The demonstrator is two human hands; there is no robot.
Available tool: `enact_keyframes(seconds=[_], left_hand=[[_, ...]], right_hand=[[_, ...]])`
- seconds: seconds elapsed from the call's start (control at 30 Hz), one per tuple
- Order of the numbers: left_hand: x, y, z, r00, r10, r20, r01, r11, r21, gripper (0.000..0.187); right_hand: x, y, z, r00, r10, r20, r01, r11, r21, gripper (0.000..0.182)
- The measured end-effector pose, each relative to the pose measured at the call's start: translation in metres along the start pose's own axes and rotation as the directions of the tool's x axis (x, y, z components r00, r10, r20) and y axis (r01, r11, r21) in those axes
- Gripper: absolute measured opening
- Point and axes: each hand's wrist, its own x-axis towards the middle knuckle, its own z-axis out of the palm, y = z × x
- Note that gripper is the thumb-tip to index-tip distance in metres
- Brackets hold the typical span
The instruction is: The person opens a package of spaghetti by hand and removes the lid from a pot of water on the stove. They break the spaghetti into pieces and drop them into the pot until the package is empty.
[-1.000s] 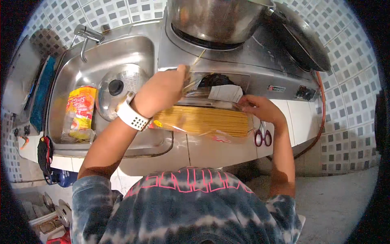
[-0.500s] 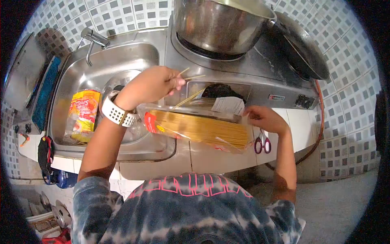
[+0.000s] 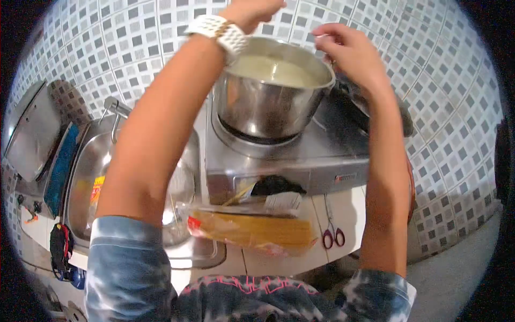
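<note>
My left hand, with a white watch band on the wrist, is raised over the far left rim of a steel pot; its fingers are bent together and partly cut off by the top edge. Across the pot, my right hand is up at the right rim, thumb and fingertips drawn close in a pinch. What either hand pinches is too small and blurred to make out. Pale cloudy liquid fills much of the pot, which stands on the stove. An opened clear pack of spaghetti lies on the counter in front.
Purple-handled scissors lie right of the pack. To the left is the steel sink with a tap and a yellow-red packet. A dark lid leans behind my right forearm. A black crumpled thing sits at the stove front.
My left hand, which held a few spaghetti strands over the pack, has gone up and forward to the pot. My right hand has left the pack and risen to the pot's right side.
</note>
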Motion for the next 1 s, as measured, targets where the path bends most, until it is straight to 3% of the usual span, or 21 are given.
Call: enact_keyframes(seconds=[0.03, 0.07, 0.1, 0.17, 0.2, 0.27, 0.3, 0.37, 0.4, 0.43, 0.47, 0.5, 0.53, 0.57, 0.6, 0.67, 0.73, 0.8, 0.83, 0.93, 1.0], left_hand=[[0.045, -0.047, 0.003, 0.991, -0.058, -0.121, 0.087, 0.963, 0.255, 0.026], [0.053, -0.042, 0.017, 0.981, -0.089, -0.173, 0.115, 0.982, 0.152, 0.021], [0.08, -0.073, 0.007, 0.998, -0.052, 0.023, 0.036, 0.895, 0.444, 0.018], [0.1, -0.102, -0.006, 0.968, -0.139, 0.209, -0.053, 0.702, 0.711, 0.017], [0.085, -0.092, -0.007, 0.959, -0.202, 0.197, -0.011, 0.67, 0.742, 0.017], [0.062, -0.082, -0.014, 0.956, -0.27, 0.11, 0.146, 0.77, 0.621, 0.018], [0.052, -0.082, -0.019, 0.956, -0.29, 0.031, 0.249, 0.866, 0.433, 0.019], [0.005, -0.056, -0.029, 0.972, -0.235, -0.028, 0.232, 0.924, 0.303, 0.024], [-0.033, -0.029, -0.031, 0.99, -0.143, 0.005, 0.13, 0.916, 0.379, 0.03], [-0.06, -0.019, -0.033, 0.99, -0.137, -0.019, 0.137, 0.961, 0.242, 0.03], [-0.083, -0.016, -0.034, 0.991, -0.123, -0.055, 0.129, 0.986, 0.102, 0.031], [-0.107, -0.018, -0.039, 0.983, -0.174, -0.062, 0.18, 0.976, 0.122, 0.03], [-0.129, -0.022, -0.051, 0.974, -0.217, -0.068, 0.225, 0.964, 0.142, 0.03], [-0.149, -0.055, -0.079, 0.978, -0.201, 0.06, 0.172, 0.932, 0.32, 0.021], [-0.176, -0.06, -0.076, 0.968, -0.21, 0.137, 0.196, 0.974, 0.11, 0.022], [-0.218, -0.087, -0.088, 0.925, -0.311, 0.216, 0.29, 0.949, 0.125, 0.023], [-0.257, -0.11, -0.094, 0.899, -0.416, 0.14, 0.4, 0.907, 0.129, 0.022], [-0.288, -0.131, -0.102, 0.889, -0.44, 0.128, 0.424, 0.896, 0.134, 0.021], [-0.299, -0.134, -0.106, 0.831, -0.546, 0.108, 0.54, 0.838, 0.078, 0.02], [-0.329, -0.153, -0.12, 0.775, -0.631, 0.023, 0.631, 0.776, 0.005, 0.021], [-0.355, -0.182, -0.121, 0.839, -0.537, 0.087, 0.458, 0.784, 0.42, 0.024]], right_hand=[[0.02, 0.008, 0.009, 1.0, 0.03, -0.001, -0.03, 0.997, -0.069, 0.021], [0.037, 0.023, 0.021, 0.996, 0.083, 0.01, -0.082, 0.995, -0.064, 0.022], [0.049, 0.035, 0.03, 0.99, 0.14, 0.024, -0.139, 0.989, -0.058, 0.022], [0.058, 0.045, 0.035, 0.991, 0.13, 0.033, -0.123, 0.981, -0.149, 0.023], [0.061, 0.049, 0.039, 0.991, 0.128, 0.044, -0.117, 0.974, -0.193, 0.023], [0.046, 0.036, 0.035, 0.997, 0.077, 0.011, -0.075, 0.99, -0.119, 0.023], [0.038, 0.034, 0.034, 1.0, 0.015, -0.001, -0.015, 0.99, -0.138, 0.023], [0.01, 0.013, 0.031, 0.989, 0.111, 0.097, -0.106, 0.993, -0.052, 0.024], [-0.007, 0.003, 0.035, 0.991, -0.079, 0.103, 0.085, 0.995, -0.051, 0.023], [-0.027, -0.009, 0.043, 0.988, -0.097, 0.124, 0.098, 0.995, 0.001, 0.02], [-0.05, -0.016, 0.058, 0.96, -0.246, 0.135, 0.246, 0.969, 0.015, 0.018], [-0.071, -0.027, 0.068, 0.903, -0.3, 0.307, 0.313, 0.95, 0.006, 0.017], [-0.088, -0.029, 0.082, 0.774, -0.43, 0.465, 0.487, 0.874, -0.003, 0.015], [-0.104, -0.036, 0.094, 0.666, -0.446, 0.597, 0.585, 0.809, -0.048, 0.012], [-0.114, -0.038, 0.109, 0.578, -0.428, 0.694, 0.602, 0.799, -0.009, 0.013], [-0.131, -0.034, 0.133, 0.442, -0.394, 0.806, 0.642, 0.766, 0.023, 0.015], [-0.136, -0.03, 0.156, 0.36, -0.372, 0.856, 0.704, 0.711, 0.013, 0.015], [-0.139, -0.028, 0.165, 0.476, -0.265, 0.839, 0.484, 0.875, 0.002, 0.015], [-0.138, -0.028, 0.167, 0.514, -0.208, 0.832, 0.365, 0.931, 0.008, 0.015], [-0.132, -0.039, 0.158, 0.572, 0.12, 0.811, 0.08, 0.976, -0.201, 0.015], [-0.128, -0.03, 0.157, 0.542, 0.101, 0.834, 0.087, 0.981, -0.175, 0.013]])
